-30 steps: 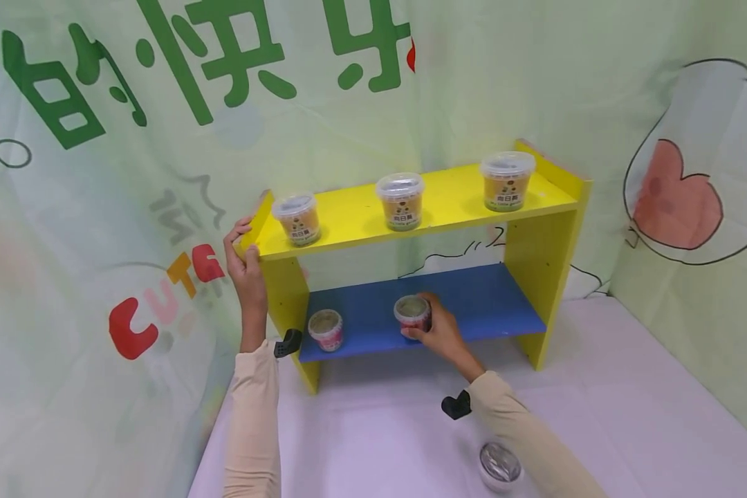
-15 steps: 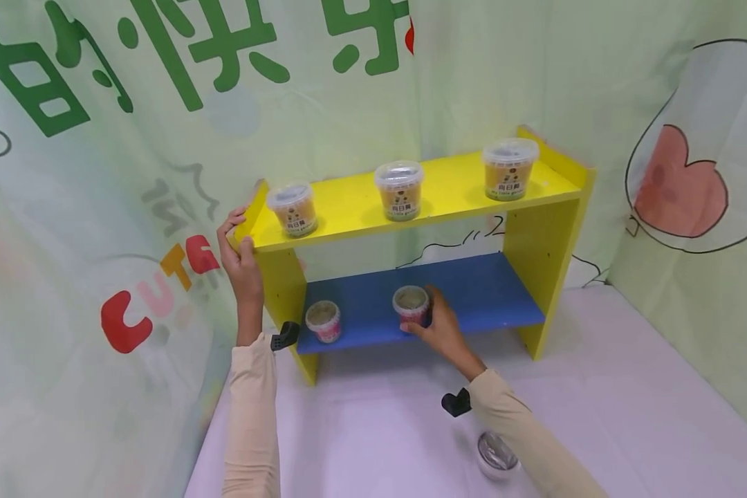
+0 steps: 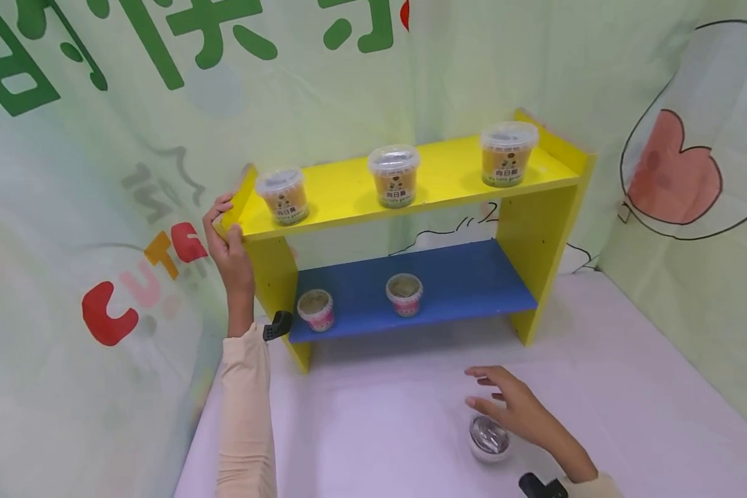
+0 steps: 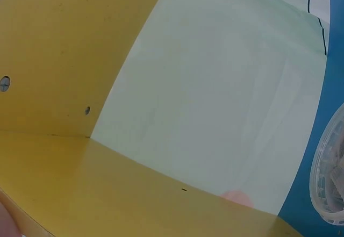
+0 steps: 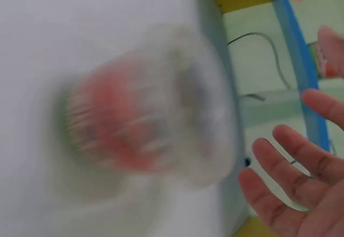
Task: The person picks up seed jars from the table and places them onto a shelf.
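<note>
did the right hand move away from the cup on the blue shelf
Yes. The right hand has left the middle cup on the blue shelf and come back toward the person, open over the cup on the table.

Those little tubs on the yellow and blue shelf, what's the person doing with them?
A person is working at a small shelf unit. The left hand grips its top left corner. The right hand hovers open over a small clear-lidded tub on the white table, not gripping it. Two small pink-labelled tubs stand on the blue lower shelf, and three yellow-labelled tubs stand along the yellow top shelf.
</note>
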### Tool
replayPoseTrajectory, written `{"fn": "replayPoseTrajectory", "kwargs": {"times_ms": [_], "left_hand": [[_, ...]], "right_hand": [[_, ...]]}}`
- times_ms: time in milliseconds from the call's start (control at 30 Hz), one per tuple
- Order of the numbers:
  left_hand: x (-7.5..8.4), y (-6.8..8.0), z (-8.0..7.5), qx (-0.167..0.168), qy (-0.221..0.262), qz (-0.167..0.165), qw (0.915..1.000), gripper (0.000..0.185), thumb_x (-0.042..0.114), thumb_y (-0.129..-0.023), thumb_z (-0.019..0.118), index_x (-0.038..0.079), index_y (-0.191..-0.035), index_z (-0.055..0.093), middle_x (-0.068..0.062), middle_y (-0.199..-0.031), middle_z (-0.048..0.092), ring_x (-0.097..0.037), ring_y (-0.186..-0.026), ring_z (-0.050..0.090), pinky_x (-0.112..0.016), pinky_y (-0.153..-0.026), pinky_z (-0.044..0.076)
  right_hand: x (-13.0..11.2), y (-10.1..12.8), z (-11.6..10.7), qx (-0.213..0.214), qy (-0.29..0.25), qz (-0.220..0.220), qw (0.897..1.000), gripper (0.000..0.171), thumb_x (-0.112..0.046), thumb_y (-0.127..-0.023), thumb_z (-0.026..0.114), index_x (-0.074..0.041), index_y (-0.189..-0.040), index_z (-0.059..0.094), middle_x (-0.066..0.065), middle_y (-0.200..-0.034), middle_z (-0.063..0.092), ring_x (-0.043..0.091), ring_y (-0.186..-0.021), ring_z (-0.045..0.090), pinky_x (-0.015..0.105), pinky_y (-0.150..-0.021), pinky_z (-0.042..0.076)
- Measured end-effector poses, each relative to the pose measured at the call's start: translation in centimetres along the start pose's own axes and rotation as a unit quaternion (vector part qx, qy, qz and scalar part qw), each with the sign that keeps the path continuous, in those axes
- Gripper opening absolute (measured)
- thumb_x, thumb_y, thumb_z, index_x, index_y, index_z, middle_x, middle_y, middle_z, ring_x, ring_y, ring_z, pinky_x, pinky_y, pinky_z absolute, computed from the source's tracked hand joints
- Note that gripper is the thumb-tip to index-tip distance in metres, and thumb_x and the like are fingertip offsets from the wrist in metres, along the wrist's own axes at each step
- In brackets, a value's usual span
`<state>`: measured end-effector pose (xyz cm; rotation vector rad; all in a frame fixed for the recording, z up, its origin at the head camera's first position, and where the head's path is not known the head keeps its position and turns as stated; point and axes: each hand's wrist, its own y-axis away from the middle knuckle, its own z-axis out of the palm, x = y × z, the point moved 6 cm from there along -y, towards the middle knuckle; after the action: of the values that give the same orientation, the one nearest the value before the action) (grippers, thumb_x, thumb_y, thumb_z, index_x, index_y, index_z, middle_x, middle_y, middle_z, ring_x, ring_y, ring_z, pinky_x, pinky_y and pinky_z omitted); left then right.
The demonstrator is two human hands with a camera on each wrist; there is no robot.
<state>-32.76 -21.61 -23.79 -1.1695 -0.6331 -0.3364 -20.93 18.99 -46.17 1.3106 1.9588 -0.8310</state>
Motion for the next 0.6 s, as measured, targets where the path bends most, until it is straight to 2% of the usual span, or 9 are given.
{"fn": "replayPoseTrajectory", "kwargs": {"times_ms": [133,267,367,433,500,600], "left_hand": [[0.8,-0.1,0.3,0.003,-0.003,0.003,1.0,0.029,-0.002,-0.086,0.035,0.001,-0.111,0.051,-0.024,-0.132,0.049,-0.034,-0.127,0.046,-0.029,-0.099,0.048],[1.2,-0.5,0.6,0.004,-0.005,0.002,1.0,0.029,-0.002,-0.086,0.034,0.001,-0.11,0.05,-0.02,-0.131,0.051,-0.029,-0.129,0.045,-0.03,-0.103,0.045],[1.4,-0.7,0.6,0.005,-0.002,0.001,1.0,0.03,-0.002,-0.085,0.034,0.002,-0.11,0.051,-0.019,-0.131,0.051,-0.029,-0.129,0.045,-0.03,-0.102,0.045],[1.4,-0.6,0.6,0.004,0.002,0.001,1.0,0.03,-0.003,-0.085,0.035,0.002,-0.11,0.051,-0.02,-0.132,0.05,-0.029,-0.129,0.045,-0.03,-0.101,0.045],[1.2,-0.4,0.5,0.005,0.001,-0.004,1.0,0.03,-0.003,-0.085,0.035,0.002,-0.11,0.051,-0.019,-0.133,0.051,-0.03,-0.129,0.045,-0.03,-0.1,0.046],[0.2,-0.1,0.1,0.007,-0.005,-0.015,0.9998,0.029,-0.002,-0.086,0.035,0.004,-0.11,0.051,-0.017,-0.133,0.051,-0.028,-0.131,0.044,-0.029,-0.102,0.046]], "right_hand": [[1.2,3.8,0.5,-0.033,0.017,0.011,0.999,0.055,-0.029,-0.084,0.075,-0.007,-0.13,0.056,0.014,-0.127,0.058,0.031,-0.112,0.058,0.044,-0.079,0.055],[2.0,5.6,1.4,-0.042,-0.014,0.032,0.998,0.067,-0.029,-0.08,0.079,-0.007,-0.136,0.05,0.017,-0.133,0.053,0.013,-0.116,0.052,0.048,-0.08,0.054],[2.6,6.0,2.1,-0.041,-0.031,0.046,0.998,0.077,-0.028,-0.077,0.08,-0.005,-0.141,0.044,0.022,-0.137,0.049,0.012,-0.119,0.048,0.054,-0.081,0.053],[2.9,6.2,2.5,-0.02,-0.019,0.04,0.999,0.082,-0.028,-0.073,0.083,-0.006,-0.142,0.044,0.022,-0.137,0.05,0.015,-0.12,0.049,0.054,-0.082,0.054],[3.3,6.5,3.0,0.009,0.014,0.024,1.0,0.088,-0.03,-0.069,0.085,-0.007,-0.143,0.044,0.02,-0.138,0.052,0.009,-0.124,0.048,0.048,-0.088,0.054],[4.0,7.1,3.8,0.049,0.046,0.0,0.998,0.092,-0.027,-0.063,0.087,-0.009,-0.142,0.044,0.017,-0.138,0.054,-0.003,-0.129,0.042,0.02,-0.1,0.045]]}}
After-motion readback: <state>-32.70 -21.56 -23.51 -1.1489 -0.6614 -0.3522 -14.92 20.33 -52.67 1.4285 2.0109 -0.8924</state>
